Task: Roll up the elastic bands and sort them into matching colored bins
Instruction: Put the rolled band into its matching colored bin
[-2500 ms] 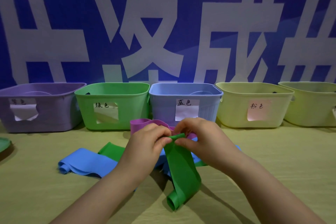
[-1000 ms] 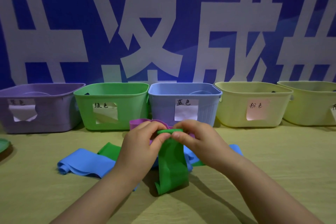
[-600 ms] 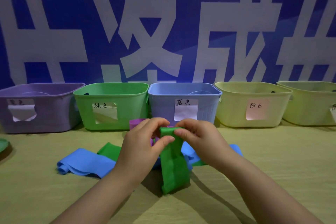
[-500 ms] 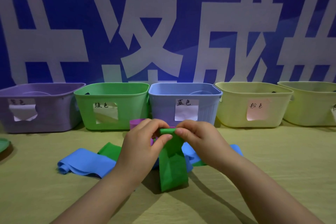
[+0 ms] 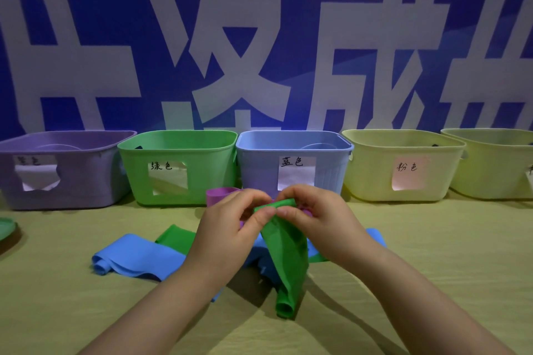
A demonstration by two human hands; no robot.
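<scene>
Now, left hand (image 5: 229, 232) and right hand (image 5: 323, 219) both pinch top end of green band (image 5: 288, 256), fingers curled round small roll, held up over table (image 5: 432, 253). Rest of band hangs down, bottom end curled (maybe touching table, hard to tell).

Risk: stretchy roll slips from fingers, springs open. Hanging tail twists, roll goes crooked. Blue band (image 5: 135, 256) and purple band (image 5: 219, 194) lie close under hands, could snag.

Green bin (image 5: 178, 137) ahead-left, top open, room to reach over.

table (image 5: 432, 253) | on it: bins (image 5: 178, 179) | blue band (image 5: 138, 258) | purple band (image 5: 220, 194)
</scene>
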